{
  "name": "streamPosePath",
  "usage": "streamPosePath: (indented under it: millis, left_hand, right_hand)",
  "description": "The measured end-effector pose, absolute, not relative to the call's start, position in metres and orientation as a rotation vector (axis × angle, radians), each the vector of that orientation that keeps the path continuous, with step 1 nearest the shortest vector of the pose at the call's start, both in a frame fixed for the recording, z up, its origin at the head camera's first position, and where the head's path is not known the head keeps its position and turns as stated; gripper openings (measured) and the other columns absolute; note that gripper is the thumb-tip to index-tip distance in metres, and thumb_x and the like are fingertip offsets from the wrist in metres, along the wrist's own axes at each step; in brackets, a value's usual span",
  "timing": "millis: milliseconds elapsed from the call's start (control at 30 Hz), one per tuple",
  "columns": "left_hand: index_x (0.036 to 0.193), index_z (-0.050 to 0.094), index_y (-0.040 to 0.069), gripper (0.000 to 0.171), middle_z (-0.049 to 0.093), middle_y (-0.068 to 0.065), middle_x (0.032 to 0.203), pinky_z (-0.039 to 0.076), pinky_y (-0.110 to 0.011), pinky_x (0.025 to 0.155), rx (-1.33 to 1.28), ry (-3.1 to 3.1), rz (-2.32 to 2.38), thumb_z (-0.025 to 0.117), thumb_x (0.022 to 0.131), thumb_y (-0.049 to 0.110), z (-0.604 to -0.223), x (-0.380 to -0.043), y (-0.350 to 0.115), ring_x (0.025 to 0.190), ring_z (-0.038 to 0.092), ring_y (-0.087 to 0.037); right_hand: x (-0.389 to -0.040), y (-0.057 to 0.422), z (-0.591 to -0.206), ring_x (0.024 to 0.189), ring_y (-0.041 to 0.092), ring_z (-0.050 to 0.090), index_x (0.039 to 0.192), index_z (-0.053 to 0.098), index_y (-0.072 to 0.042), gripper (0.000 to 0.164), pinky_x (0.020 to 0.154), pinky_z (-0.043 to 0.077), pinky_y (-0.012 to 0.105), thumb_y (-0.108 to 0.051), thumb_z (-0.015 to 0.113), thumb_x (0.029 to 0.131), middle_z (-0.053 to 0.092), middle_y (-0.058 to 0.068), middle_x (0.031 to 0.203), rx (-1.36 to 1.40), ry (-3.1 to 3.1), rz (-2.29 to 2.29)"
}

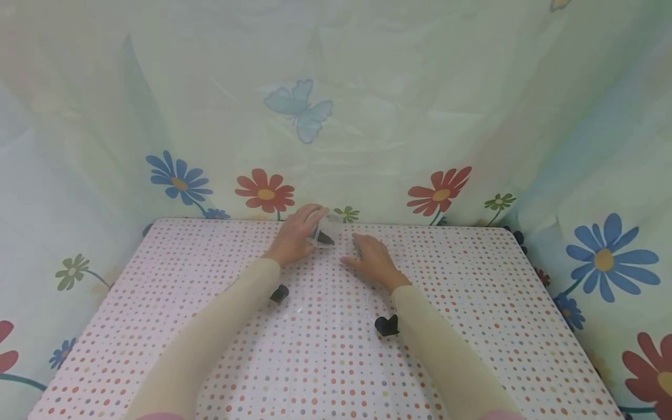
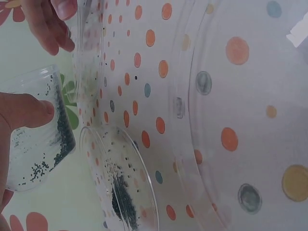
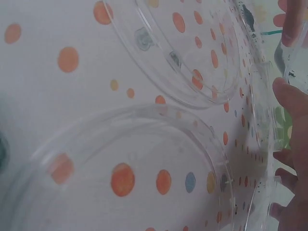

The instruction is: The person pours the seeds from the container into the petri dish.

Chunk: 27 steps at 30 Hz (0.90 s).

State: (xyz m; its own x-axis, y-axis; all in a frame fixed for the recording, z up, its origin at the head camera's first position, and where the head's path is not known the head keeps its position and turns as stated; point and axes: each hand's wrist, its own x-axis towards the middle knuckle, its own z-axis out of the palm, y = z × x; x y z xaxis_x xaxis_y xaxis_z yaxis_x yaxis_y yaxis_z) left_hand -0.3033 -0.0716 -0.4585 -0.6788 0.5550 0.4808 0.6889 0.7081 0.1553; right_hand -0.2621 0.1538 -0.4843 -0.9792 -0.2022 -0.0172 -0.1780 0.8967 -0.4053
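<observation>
My left hand [image 1: 299, 236] grips a clear plastic container [image 2: 36, 149] of small dark grains at the table's far side. In the left wrist view it is tilted, the thumb across its wall and the grains gathered along one side. Close by stands a clear round dish [image 2: 151, 192] with a heap of dark grains [image 2: 122, 202] inside. My right hand [image 1: 373, 259] is to the right of the container, thumb and fingers spread apart. In the right wrist view its fingers [image 3: 286, 178] are beside the rim of another clear dish [image 3: 262, 106].
Larger clear round dishes [image 3: 144, 113] stand nearer on the dotted table [image 1: 325, 373]; two show in the right wrist view. Black pieces [image 1: 387, 325] show beside both forearms. A flowered cloth [image 1: 367, 116] hangs behind the table's far edge.
</observation>
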Motion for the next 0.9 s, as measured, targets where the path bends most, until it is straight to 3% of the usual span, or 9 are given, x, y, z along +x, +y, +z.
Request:
streamPosePath:
  millis: [433, 900]
  left_hand:
    - [0.141, 0.032, 0.021, 0.088, 0.036, -0.003, 0.141, 0.041, -0.04, 0.099, -0.959, -2.492, -0.463, 0.076, 0.065, 0.009, -0.4618, -0.305, -0.0683, 0.131, 0.034, -0.018]
    - [0.142, 0.03, 0.02, 0.089, 0.034, -0.002, 0.143, 0.04, -0.04, 0.1, -0.961, -2.514, -0.45, 0.078, 0.066, 0.014, -0.4622, -0.3035, -0.0661, 0.134, 0.03, -0.018]
  right_hand:
    - [-0.2636, 0.1508, -0.4877, 0.137, 0.031, 0.027, 0.144, 0.025, -0.009, 0.082, 0.114, 0.019, 0.049, -0.056, 0.054, 0.083, 0.032, 0.013, 0.147, -0.3, 2.972, -0.641]
    - [-0.262, 0.1496, -0.4905, 0.138, 0.03, 0.025, 0.143, 0.027, -0.01, 0.081, 0.114, 0.019, 0.048, -0.058, 0.053, 0.083, 0.031, 0.012, 0.147, -0.279, 2.97, -0.679]
